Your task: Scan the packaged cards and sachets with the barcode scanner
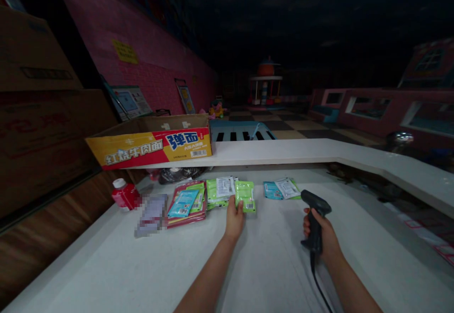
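The left hand (234,218) pinches the near edge of a green packet (245,195) lying flat on the counter (269,265). The packet looks light, floppy and slick, so it is best lifted by an edge seam. The right hand (322,237) is closed round a scanner (315,209) nearby. A pile (187,203) of similar pouches lies to the left.
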Motion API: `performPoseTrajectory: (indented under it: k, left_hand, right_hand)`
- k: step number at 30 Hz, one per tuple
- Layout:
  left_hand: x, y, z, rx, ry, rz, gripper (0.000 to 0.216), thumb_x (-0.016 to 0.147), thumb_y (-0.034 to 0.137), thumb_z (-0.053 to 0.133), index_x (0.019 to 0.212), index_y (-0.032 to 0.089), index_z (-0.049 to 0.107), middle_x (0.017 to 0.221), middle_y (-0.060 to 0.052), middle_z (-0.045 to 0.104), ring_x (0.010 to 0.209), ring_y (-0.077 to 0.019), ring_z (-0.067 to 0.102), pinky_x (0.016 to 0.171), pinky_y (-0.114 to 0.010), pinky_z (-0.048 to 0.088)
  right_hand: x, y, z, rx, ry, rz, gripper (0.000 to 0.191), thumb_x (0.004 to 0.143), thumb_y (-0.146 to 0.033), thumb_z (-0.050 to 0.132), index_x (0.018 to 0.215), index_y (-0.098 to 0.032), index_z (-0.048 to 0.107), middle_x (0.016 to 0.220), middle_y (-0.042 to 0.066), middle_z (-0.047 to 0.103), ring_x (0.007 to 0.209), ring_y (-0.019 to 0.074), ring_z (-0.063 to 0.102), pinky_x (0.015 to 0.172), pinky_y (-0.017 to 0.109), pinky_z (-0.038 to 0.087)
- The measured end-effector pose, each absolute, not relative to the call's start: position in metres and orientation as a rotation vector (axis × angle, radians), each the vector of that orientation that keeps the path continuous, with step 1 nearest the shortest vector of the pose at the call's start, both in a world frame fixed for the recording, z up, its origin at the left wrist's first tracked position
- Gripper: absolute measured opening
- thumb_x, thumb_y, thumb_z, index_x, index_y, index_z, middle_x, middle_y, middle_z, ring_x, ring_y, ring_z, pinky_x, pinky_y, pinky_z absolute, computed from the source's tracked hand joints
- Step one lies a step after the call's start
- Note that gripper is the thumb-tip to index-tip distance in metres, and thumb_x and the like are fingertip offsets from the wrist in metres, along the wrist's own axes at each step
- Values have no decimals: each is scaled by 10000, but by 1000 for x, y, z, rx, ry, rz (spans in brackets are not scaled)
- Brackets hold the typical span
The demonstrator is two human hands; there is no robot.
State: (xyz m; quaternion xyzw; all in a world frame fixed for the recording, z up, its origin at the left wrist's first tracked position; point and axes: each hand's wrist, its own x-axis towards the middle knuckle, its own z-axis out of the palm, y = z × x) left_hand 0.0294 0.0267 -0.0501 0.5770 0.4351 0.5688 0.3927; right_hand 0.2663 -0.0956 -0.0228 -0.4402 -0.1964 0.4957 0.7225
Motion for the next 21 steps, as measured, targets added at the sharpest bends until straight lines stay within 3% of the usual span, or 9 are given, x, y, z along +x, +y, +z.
performPoseTrajectory:
  k: [3, 9, 16, 19, 21]
  left_hand:
    - [60, 32, -49, 1225, 932, 1245, 353, 791, 444, 638, 998, 182, 526, 878, -35, 639, 583, -116, 584, 543, -278, 538]
    - [125, 58, -33, 1105, 1036, 1061, 148, 806, 227, 635, 873, 162, 520, 773, 5, 632, 526, -86, 584, 550, -273, 570]
    - [146, 78, -29, 1325, 1335, 939, 70, 807, 99, 586, 863, 139, 600, 764, -31, 643, 645, -142, 646, 657, -284, 543]
    - [134, 74, -32, 1695, 1522, 904, 107, 768, 125, 650, 874, 129, 658, 917, -88, 651, 856, -187, 651, 815, -299, 499]
    - [128, 68, -34, 1967, 1591, 883, 269, 753, 163, 684, 1020, 131, 682, 1040, -115, 639, 967, -214, 625, 892, -313, 462]
  right_hand:
    - [267, -95, -22, -923, -386, 1101, 374, 670, -459, 811, 848, -182, 633, 519, -54, 560, 413, 91, 478, 365, 183, 404]
    - [268, -91, -26, -909, -354, 1108, 388, 668, -467, 811, 852, -177, 631, 518, -52, 559, 404, 91, 483, 364, 183, 400]
    - [268, -86, -29, -893, -321, 1100, 418, 640, -484, 823, 848, -180, 626, 506, -57, 551, 395, 86, 470, 360, 179, 385]
    - [268, -86, -28, -886, -319, 1113, 416, 641, -482, 823, 855, -183, 629, 508, -60, 555, 398, 87, 474, 362, 183, 393]
    - [268, -86, -27, -893, -318, 1110, 415, 645, -484, 821, 856, -182, 630, 508, -60, 558, 399, 88, 478, 358, 183, 391]
